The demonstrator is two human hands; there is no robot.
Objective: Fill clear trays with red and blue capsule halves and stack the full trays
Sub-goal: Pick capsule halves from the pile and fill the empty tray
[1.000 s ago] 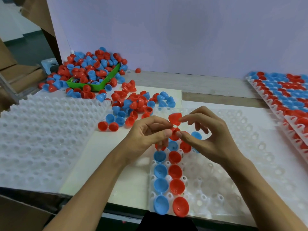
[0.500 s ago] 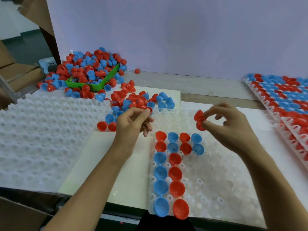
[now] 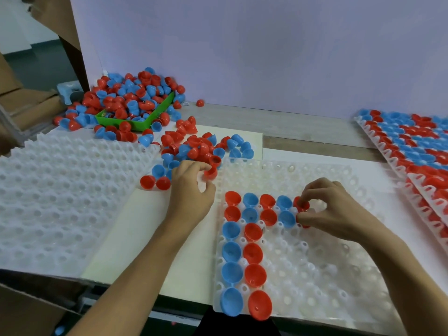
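Seating: right hand [image 3: 332, 209] pinches red halves [image 3: 301, 206] over clear tray [image 3: 339, 275], fifth column
Left hand [image 3: 191, 187]: pinching red half [image 3: 211, 172] from loose pile [image 3: 201, 146]
Tip: press cup-up, fully seated

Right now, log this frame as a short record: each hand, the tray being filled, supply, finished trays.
left hand: pinches a red half at the loose pile
right hand: pinches red halves at the tray's fifth column
tray: two full columns, blue and red, plus two far rows begun
supply: green bin heaped with halves, far left
empty trays: left
full trays: stacked, right
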